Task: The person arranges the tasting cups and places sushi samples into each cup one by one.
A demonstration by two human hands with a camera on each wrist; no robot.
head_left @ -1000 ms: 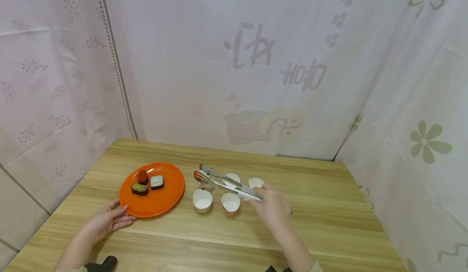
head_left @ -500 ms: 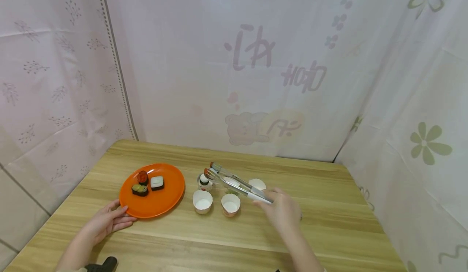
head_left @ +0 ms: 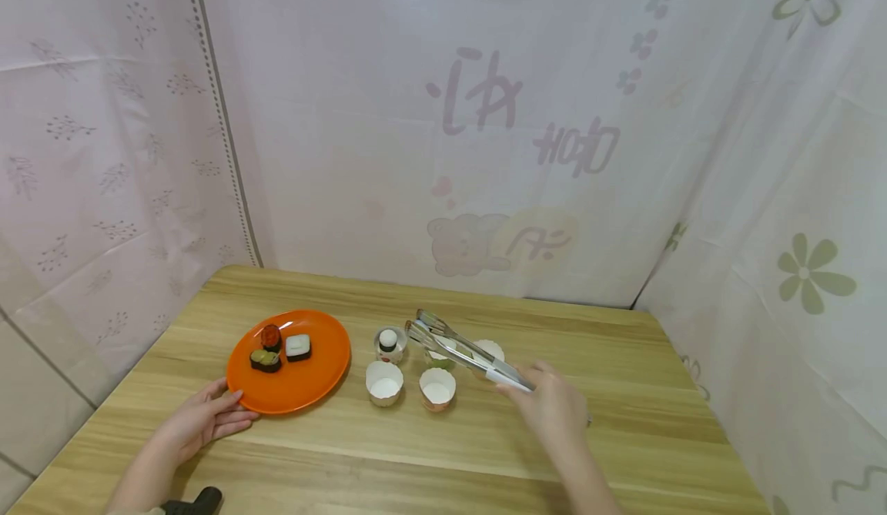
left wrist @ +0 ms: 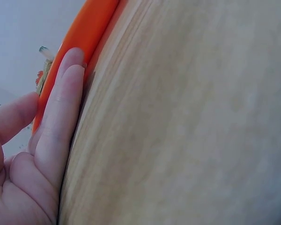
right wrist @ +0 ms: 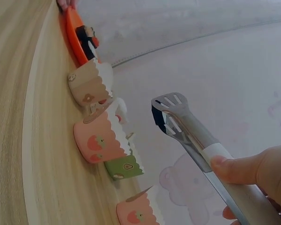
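Observation:
In the head view, my left hand (head_left: pixel 204 420) holds the rim of an orange plate (head_left: pixel 312 388), thumb above and fingers along its underside. Three sushi pieces lie on the plate: one topped with red roe (head_left: pixel 271 337), one with a greenish topping (head_left: pixel 265 359) and one white on black (head_left: pixel 298 346). My right hand (head_left: pixel 553 406) grips metal tongs (head_left: pixel 478 357), raised over the back cups. The tong tips stand apart with nothing between them in the right wrist view. A white-topped black sushi piece (head_left: pixel 388 340) sits in the back left paper cup (head_left: pixel 393 356).
Other paper baking cups stand on the wooden table (head_left: pixel 333 453): a front left cup (head_left: pixel 384 383), a strawberry-print cup (head_left: pixel 437 389), a green cup (right wrist: pixel 125 165) and a right-hand cup (head_left: pixel 490 348), the last two partly hidden by the tongs. Patterned curtains (head_left: pixel 443 153) rise around the table.
My right hand has moved right with the tongs, away from the back left cup, so the sushi piece in it shows. My left hand and the plate have not moved.

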